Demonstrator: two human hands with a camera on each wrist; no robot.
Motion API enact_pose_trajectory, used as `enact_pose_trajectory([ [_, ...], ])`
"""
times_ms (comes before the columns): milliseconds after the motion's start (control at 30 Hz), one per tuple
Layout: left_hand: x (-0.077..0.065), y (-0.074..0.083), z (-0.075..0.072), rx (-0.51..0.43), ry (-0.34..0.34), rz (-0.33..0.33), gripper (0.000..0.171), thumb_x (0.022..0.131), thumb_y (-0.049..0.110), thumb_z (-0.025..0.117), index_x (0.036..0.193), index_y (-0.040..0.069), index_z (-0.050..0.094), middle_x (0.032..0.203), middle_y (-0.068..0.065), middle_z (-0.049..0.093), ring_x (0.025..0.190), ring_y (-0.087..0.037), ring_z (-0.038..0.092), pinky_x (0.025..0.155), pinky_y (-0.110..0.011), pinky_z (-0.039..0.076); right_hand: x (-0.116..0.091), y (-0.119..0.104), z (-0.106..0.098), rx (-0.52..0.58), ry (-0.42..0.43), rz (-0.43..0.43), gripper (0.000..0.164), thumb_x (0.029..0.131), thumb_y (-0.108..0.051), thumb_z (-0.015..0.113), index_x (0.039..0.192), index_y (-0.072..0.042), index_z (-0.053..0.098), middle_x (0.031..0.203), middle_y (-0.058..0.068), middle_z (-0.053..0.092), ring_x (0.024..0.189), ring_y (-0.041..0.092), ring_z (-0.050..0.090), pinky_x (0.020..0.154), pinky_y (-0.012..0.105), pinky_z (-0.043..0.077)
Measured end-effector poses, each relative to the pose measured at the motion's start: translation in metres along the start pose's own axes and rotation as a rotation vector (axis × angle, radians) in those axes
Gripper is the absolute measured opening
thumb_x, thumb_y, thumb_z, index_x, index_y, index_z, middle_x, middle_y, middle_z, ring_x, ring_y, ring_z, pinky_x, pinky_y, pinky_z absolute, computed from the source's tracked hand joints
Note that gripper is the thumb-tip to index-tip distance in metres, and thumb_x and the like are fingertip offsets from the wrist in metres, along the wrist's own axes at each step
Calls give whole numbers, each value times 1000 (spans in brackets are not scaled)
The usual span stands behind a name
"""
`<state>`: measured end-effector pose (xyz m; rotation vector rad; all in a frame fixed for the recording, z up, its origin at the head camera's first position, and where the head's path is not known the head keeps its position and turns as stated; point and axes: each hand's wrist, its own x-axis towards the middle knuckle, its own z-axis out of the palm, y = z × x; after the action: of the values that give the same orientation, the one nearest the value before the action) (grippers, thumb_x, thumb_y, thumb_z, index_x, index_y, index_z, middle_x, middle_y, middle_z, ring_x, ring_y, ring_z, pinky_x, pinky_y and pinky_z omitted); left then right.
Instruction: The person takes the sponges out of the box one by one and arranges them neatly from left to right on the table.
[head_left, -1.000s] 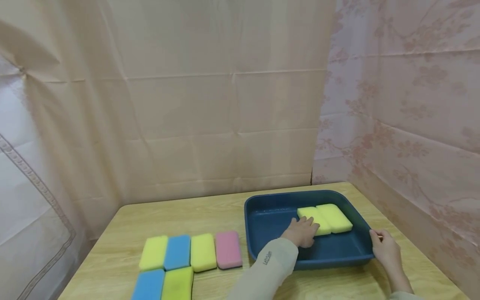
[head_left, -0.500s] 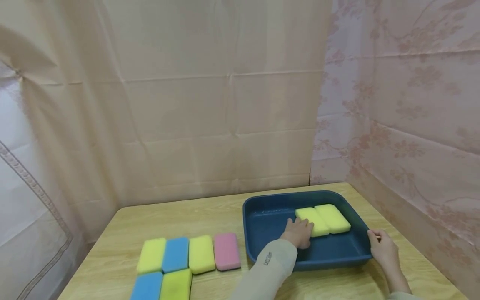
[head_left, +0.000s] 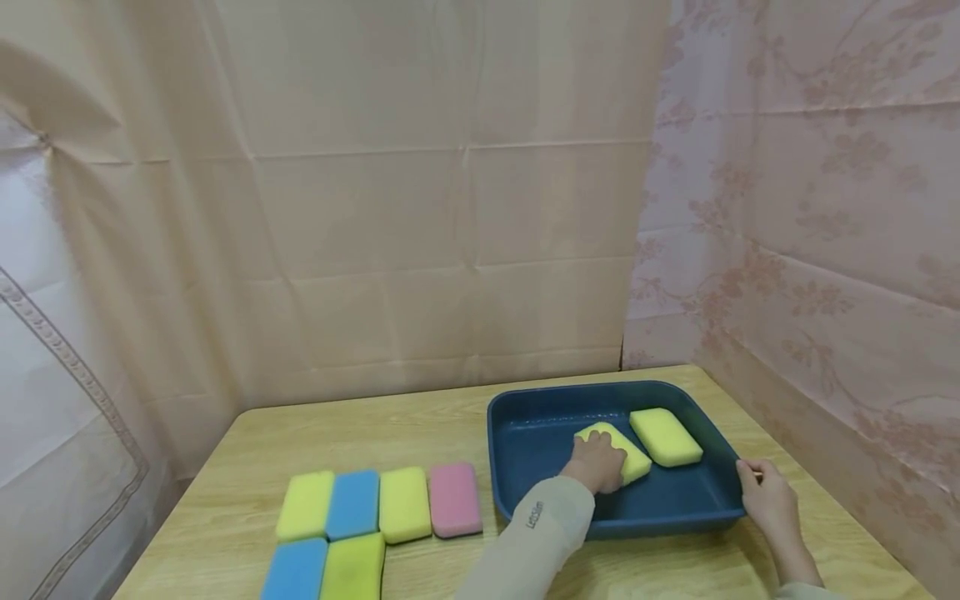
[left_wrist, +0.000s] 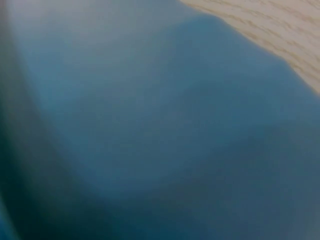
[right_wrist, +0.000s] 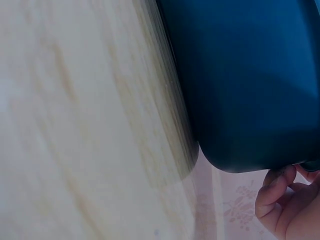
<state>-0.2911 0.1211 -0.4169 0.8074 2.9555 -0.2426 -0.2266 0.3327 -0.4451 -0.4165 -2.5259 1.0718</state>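
Observation:
In the head view, a dark blue rectangular tray (head_left: 534,446) stands at the right of the table. Inside it, my left hand (head_left: 597,463) reaches over the front wall and grips a yellow sponge (head_left: 628,457), fingers bent over its left side. A second yellow sponge (head_left: 666,437) lies apart from it, nearer the tray's right wall. My right hand (head_left: 772,498) holds the tray's right end. The right wrist view shows curled fingers (right_wrist: 272,192) at the tray's end wall. Blurred blue tray surface (left_wrist: 150,125) fills most of the left wrist view, with the left hand out of sight.
Left of the tray, a row holds a yellow sponge (head_left: 306,506), a blue sponge (head_left: 353,504), another yellow sponge (head_left: 406,504) and a pink sponge (head_left: 456,498). In front lie a blue sponge (head_left: 296,571) and a yellow-green sponge (head_left: 354,568). Curtains (head_left: 450,250) hang behind the wooden table (head_left: 375,429).
The left hand's fingers have bent over the left yellow sponge, which has turned and come away from the other one, toward the front left. The right hand stays at the tray's end.

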Motion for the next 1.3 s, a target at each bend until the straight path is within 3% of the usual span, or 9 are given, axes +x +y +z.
enact_pose_trajectory([
  [133,0,-1,-2,-73,1,-14,19,85,40,56,98,29,65,111,5,49,107,-14,41,85,-41,39,0,0,0,-4,-2,-6,35,95,-19,35,107,13,47,95,34,51,87,45,49,70,50,38],
  [267,0,-3,-2,-136,20,-22,26,81,47,60,86,22,67,114,2,50,110,-16,42,80,-39,44,0,0,0,-11,2,-14,35,94,-18,36,105,13,48,95,34,51,86,45,49,70,50,38],
  [400,-2,-5,1,-154,43,-53,34,72,52,66,85,21,68,110,2,50,105,-14,43,74,-34,47,0,-1,0,-15,9,-27,34,94,-17,37,104,13,48,93,34,52,85,45,50,69,49,39],
  [500,-2,-5,3,-158,52,-114,48,67,55,69,98,19,64,108,0,46,100,-14,42,69,-30,47,0,-1,0,-14,16,-28,33,94,-17,37,104,13,48,94,34,52,85,45,50,69,49,39],
  [633,-3,-3,3,-169,51,-248,77,60,60,71,119,17,49,110,-4,43,97,-16,44,62,-29,47,-1,-1,0,-8,14,-13,33,94,-17,36,105,12,48,95,35,51,87,45,49,70,50,38],
  [800,-5,-2,3,-196,37,-398,99,53,65,71,131,12,39,113,-9,46,91,-21,50,54,-30,47,-2,-1,0,-2,8,-2,35,95,-19,36,105,12,47,94,34,51,86,44,49,69,49,38],
  [900,-7,-3,5,-229,33,-447,107,51,66,71,135,10,34,112,-10,51,88,-21,55,52,-31,47,-2,-1,0,-4,6,-3,35,95,-19,35,105,12,47,94,34,51,86,45,49,69,49,38],
  [1133,-10,-4,6,-312,36,-450,112,49,62,75,138,9,31,103,-8,59,81,-19,58,56,-32,48,0,1,0,-8,-18,13,36,96,-20,34,107,12,46,96,34,50,87,45,49,69,49,38],
  [1300,-7,-1,7,-251,54,-420,108,48,63,75,133,8,38,110,-7,54,95,-19,53,74,-31,46,1,2,1,-11,-11,12,36,95,-20,34,107,12,46,96,34,50,87,44,49,69,48,38],
])
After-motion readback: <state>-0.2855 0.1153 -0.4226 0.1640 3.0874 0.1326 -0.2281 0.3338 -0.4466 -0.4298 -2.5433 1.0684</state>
